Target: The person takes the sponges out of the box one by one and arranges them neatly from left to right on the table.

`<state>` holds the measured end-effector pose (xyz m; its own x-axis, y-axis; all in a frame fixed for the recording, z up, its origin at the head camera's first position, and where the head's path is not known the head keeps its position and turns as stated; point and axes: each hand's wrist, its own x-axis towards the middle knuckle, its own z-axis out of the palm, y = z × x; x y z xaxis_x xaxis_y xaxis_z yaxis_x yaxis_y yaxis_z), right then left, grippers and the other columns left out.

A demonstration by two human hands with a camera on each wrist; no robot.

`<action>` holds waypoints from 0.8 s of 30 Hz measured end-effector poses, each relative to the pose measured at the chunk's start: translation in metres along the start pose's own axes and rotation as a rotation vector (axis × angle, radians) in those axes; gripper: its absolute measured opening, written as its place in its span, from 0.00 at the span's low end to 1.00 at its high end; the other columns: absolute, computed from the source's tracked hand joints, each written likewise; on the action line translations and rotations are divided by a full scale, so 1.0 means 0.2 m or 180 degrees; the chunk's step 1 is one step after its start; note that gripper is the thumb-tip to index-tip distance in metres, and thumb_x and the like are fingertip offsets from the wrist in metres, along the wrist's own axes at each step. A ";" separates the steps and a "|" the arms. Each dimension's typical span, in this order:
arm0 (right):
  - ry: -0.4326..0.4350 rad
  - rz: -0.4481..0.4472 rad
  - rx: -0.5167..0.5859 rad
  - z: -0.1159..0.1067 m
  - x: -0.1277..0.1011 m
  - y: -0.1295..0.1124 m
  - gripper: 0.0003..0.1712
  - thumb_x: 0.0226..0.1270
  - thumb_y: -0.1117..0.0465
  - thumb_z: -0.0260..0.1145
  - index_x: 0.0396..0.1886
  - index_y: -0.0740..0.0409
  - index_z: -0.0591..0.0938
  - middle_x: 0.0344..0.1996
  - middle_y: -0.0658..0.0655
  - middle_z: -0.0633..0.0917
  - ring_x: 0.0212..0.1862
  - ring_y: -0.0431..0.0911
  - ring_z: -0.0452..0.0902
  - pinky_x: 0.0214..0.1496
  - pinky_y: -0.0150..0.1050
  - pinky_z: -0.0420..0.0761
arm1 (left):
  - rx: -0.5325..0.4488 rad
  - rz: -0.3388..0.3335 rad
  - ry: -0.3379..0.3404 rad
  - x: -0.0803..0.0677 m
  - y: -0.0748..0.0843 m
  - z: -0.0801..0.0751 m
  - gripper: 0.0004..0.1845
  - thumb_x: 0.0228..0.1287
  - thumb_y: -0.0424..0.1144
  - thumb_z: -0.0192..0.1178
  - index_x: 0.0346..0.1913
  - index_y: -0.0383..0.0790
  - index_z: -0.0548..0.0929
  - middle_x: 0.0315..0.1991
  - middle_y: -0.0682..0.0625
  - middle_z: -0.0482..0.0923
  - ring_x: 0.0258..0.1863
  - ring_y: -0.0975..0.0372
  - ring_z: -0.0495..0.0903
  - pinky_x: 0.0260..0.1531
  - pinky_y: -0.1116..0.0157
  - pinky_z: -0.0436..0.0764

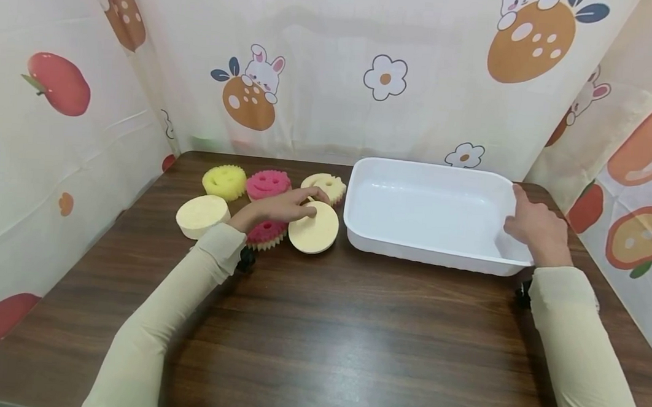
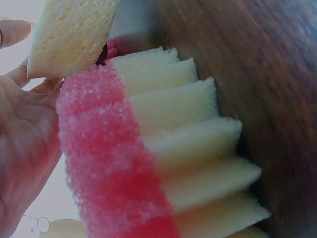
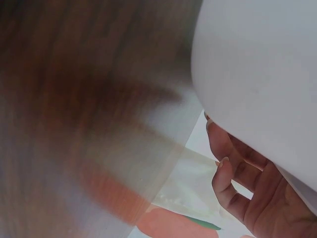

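Note:
My left hand (image 1: pixel 284 207) pinches a round cream sponge (image 1: pixel 313 230) between thumb and fingers, its flat face tilted up. In the left wrist view that porous sponge (image 2: pixel 72 37) touches or overlaps a pink-and-cream scalloped sponge (image 2: pixel 109 163); I cannot tell which. In the head view this scalloped sponge (image 1: pixel 267 232) lies partly under the left forearm. My right hand (image 1: pixel 540 230) grips the right rim of a white rectangular tray (image 1: pixel 440 249), thumb on the inner side. From the right wrist, curled fingers (image 3: pixel 225 183) show along the tray's outside (image 3: pixel 257 89).
Behind the left hand lie a yellow smiley sponge (image 1: pixel 224 182), a pink smiley sponge (image 1: pixel 268 184) and a cream scalloped sponge (image 1: pixel 332 188) near the tray. Another round cream sponge (image 1: pixel 202 217) sits left. The brown table (image 1: pixel 341 339) meets printed curtains (image 1: pixel 331 105).

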<state>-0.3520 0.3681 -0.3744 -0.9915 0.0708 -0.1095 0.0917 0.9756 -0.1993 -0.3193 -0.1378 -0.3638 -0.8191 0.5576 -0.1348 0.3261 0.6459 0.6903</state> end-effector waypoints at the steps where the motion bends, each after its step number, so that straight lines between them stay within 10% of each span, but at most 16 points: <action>1: 0.0000 -0.0003 0.0003 0.00 0.00 0.00 0.51 0.68 0.57 0.57 0.80 0.58 0.37 0.52 0.83 0.70 0.47 0.74 0.71 0.46 0.71 0.71 | 0.0011 -0.0009 -0.0011 0.00 0.00 0.00 0.20 0.69 0.42 0.50 0.63 0.48 0.72 0.62 0.47 0.70 0.57 0.56 0.68 0.54 0.61 0.74; 24: 0.0031 -0.0028 0.0021 0.00 0.00 0.01 0.50 0.68 0.57 0.56 0.80 0.58 0.37 0.53 0.84 0.69 0.49 0.76 0.71 0.47 0.71 0.70 | 0.0293 0.0092 0.0009 0.00 0.00 0.03 0.26 0.68 0.48 0.62 0.67 0.49 0.72 0.69 0.47 0.69 0.73 0.55 0.63 0.73 0.52 0.64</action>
<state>-0.3514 0.3698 -0.3757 -0.9931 0.0643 -0.0982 0.0836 0.9749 -0.2066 -0.3168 -0.1357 -0.3684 -0.8101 0.5752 -0.1137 0.3913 0.6748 0.6257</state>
